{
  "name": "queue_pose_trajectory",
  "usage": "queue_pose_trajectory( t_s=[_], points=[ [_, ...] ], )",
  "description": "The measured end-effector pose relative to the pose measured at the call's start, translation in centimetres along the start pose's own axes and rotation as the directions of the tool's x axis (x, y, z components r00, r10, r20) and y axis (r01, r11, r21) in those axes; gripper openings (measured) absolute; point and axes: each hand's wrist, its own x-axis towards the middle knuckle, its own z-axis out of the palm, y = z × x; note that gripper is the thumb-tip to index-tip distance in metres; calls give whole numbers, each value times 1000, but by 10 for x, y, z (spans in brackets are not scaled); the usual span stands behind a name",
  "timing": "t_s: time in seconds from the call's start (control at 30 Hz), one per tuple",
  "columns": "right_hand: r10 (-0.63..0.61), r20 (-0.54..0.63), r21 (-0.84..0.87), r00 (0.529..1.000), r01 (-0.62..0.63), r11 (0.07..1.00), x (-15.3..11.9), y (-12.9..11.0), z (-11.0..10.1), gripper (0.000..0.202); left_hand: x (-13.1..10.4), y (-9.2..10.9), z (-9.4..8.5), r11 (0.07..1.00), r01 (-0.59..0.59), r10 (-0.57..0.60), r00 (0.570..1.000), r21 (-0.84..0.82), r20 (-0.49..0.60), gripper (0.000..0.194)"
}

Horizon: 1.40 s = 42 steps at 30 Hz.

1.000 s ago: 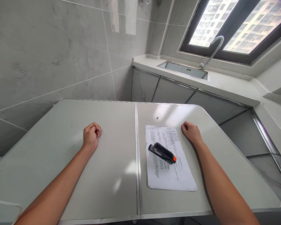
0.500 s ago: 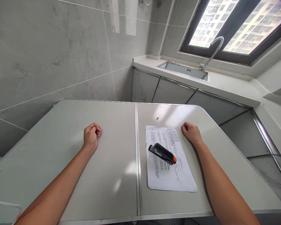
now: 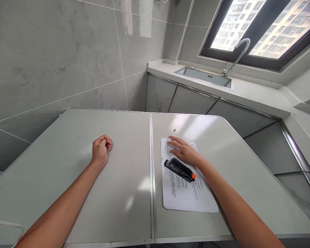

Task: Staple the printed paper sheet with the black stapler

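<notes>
Slanting inward over a smooth, pale grey tabletop with thin metal edging [image 3: 123, 186], a bare left forearm [image 3: 69, 198] and a bare right forearm [image 3: 235, 201] are leading to two differently posed hands. White, roughly rectangular printed paper [image 3: 180, 203] is lying flat beside the right forearm, its far part passing beneath the right hand [image 3: 183, 150]. On it, just nearer the body than that hand, a slim black stapler with an orange end [image 3: 179, 169] is lying aslant, the orange end pointing toward the right forearm.

Judging by this layout, the handling is only beginning: neither hand is gripping the stapler or the paper, and nothing is showing as finished; taking hold of either is not yet happening.

The right hand is spreading its fingers, palm down, over the paper's far part and is grasping nothing; blur is hiding whether the fingertips are touching it. The left hand [image 3: 101, 148] is curling into a loose fist on the tabletop, well apart from the stapler, with nothing showing inside it.

Beyond both hands, a white countertop [image 3: 260, 96] is holding a rectangular metal sink [image 3: 202, 76] and a curved chrome tap [image 3: 242, 51], and a dark-framed window [image 3: 267, 20] is standing behind them.
</notes>
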Motion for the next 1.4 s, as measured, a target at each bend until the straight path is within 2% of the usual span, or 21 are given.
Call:
queue_pose_trajectory(
  t_s=[0.07,0.17,0.37,0.63,0.83,0.93,1.0,1.07,1.13,1.2,1.27,1.33,1.4],
  points=[
    [-55,111,-20,992,57,998,5,-15,11,51,0,0,0,1000,0,0,1000,7,-3,8],
    [-112,177,-23,978,118,993,7,-30,19,55,-1,1,1,1000,0,0,1000,9,3,9],
    [-291,222,62,931,284,957,7,-47,22,59,-2,2,2,1000,2,-2,1000,10,4,9],
    [-370,248,132,896,347,929,9,-74,30,58,-3,3,4,999,6,-6,1000,31,0,8],
    [-305,197,142,932,281,949,17,-96,40,53,-3,3,4,999,-1,1,1000,34,7,8],
    [-261,175,109,949,245,963,21,-91,42,56,-2,2,4,1000,-2,2,1000,24,6,9],
    [-143,116,60,983,136,989,21,-78,37,58,-2,3,4,1000,-1,1,1000,14,2,9],
    [33,10,25,999,-33,999,17,-59,27,55,-3,3,4,1000,-1,1,1000,10,2,9],
    [176,-89,39,980,-173,984,6,-43,13,49,-4,3,5,999,-7,6,1000,42,25,10],
    [253,-122,111,960,-240,964,-13,-35,0,40,-6,2,6,992,-38,27,996,118,89,11],
    [254,-50,239,966,-236,942,-37,-41,-9,36,-9,1,7,975,-84,47,983,204,178,15],
    [148,75,361,986,-165,918,-61,-57,-12,40,-11,-1,8,957,-121,52,966,265,252,17],
    [44,139,394,989,-96,914,-81,-78,-7,52,-11,-2,8,945,-141,53,956,295,287,18]
  ],
)
